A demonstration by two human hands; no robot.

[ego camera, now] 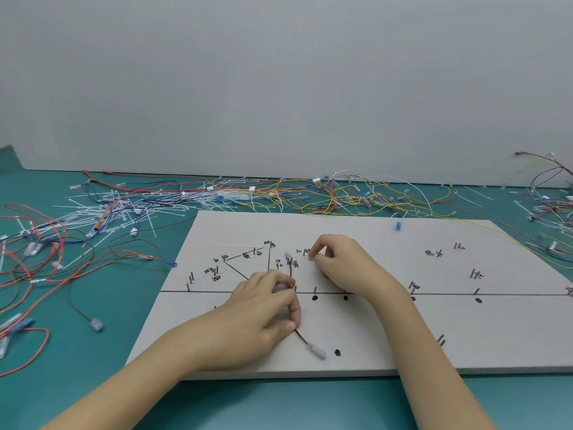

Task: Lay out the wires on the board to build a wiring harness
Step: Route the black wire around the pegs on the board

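left hand (pixel 263 308) pinching a black wire (pixel 291 271) on the board (pixel 403 330), right hand (pixel 341 265) fingers curled at a peg, can't tell if it's holding anything, loose wires (pixel 325 197) piled behind

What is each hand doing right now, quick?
Left hand: fingers pinch the thin black wire on the grey board.
Right hand: fingers curled at a peg; grip cannot be told.

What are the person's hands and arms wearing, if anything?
Nothing shows on them. The left hand and the right hand are bare, with no gloves, rings or watch visible, and both forearms are uncovered down to the picture's edge, so no sleeves appear.
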